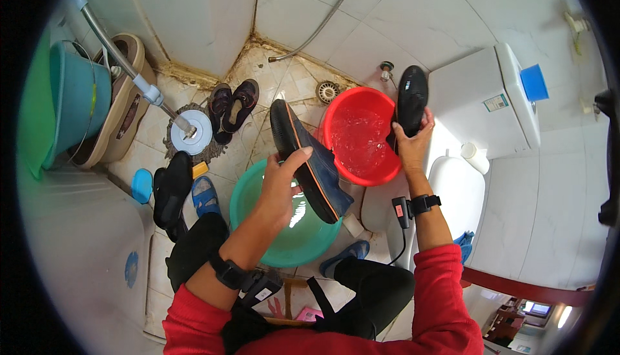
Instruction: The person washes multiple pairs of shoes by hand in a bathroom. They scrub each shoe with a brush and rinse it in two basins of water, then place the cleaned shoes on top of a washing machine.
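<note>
In my left hand (286, 180) is a dark blue shoe (315, 161) with a black sole and an orange stripe, held on its side above a green basin (237, 200) of water. My right hand (415, 144) grips a second shoe (411, 98), its wet black sole facing up, beside the right rim of a red basin (361, 178). Water with some bubbles fills the red basin. Part of the right-hand shoe's upper is hidden behind its sole and my fingers.
A round-headed mop (191, 132) stands at the left near dark shoes (232, 108) and black shoes (173, 190). Buckets (80, 108) line the left wall. A white toilet (455, 190) is at the right. A floor drain (328, 92) lies behind the red basin.
</note>
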A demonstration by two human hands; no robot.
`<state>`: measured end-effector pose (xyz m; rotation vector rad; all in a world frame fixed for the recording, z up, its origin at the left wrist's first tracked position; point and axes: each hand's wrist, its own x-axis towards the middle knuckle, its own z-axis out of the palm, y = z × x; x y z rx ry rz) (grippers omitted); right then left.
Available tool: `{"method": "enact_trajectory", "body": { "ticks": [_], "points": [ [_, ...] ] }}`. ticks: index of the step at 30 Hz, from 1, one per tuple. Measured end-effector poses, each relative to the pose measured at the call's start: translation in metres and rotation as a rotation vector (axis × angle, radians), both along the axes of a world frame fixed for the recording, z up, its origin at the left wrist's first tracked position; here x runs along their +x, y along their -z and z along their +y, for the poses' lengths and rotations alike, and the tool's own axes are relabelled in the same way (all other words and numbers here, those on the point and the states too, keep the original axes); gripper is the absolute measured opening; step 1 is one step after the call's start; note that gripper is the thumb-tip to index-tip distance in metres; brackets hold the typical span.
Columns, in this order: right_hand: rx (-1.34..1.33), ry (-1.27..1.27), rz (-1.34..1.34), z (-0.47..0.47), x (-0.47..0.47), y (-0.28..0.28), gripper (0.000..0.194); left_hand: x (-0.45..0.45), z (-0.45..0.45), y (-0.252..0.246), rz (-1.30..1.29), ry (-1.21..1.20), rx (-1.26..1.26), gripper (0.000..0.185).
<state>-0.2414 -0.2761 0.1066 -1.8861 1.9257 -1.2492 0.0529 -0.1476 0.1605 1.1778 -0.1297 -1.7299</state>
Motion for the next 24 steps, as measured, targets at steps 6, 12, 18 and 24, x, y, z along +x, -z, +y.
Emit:
{"method": "enact_trajectory", "body": {
  "ticks": [6, 12, 18, 24],
  "points": [
    [-0.261, 0.063, 0.327, -0.028, 0.002, 0.057, 0.093, 0.001, -0.001, 0.003, -0.038, 0.002, 0.025, 0.054],
    [0.199, -0.103, 0.265, -0.055, 0.011, 0.078, 0.082, -0.001, -0.001, 0.007, -0.024, 0.000, 0.022, 0.062],
    [-0.301, -0.011, 0.268, -0.047, 0.010, 0.047, 0.081, -0.005, -0.001, 0.012, -0.009, 0.007, -0.003, 0.074],
    [0.479, -0.062, 0.555, -0.036, 0.029, 0.074, 0.081, -0.006, 0.000, 0.009, -0.060, 0.058, 0.026, 0.062]
  ]
}}
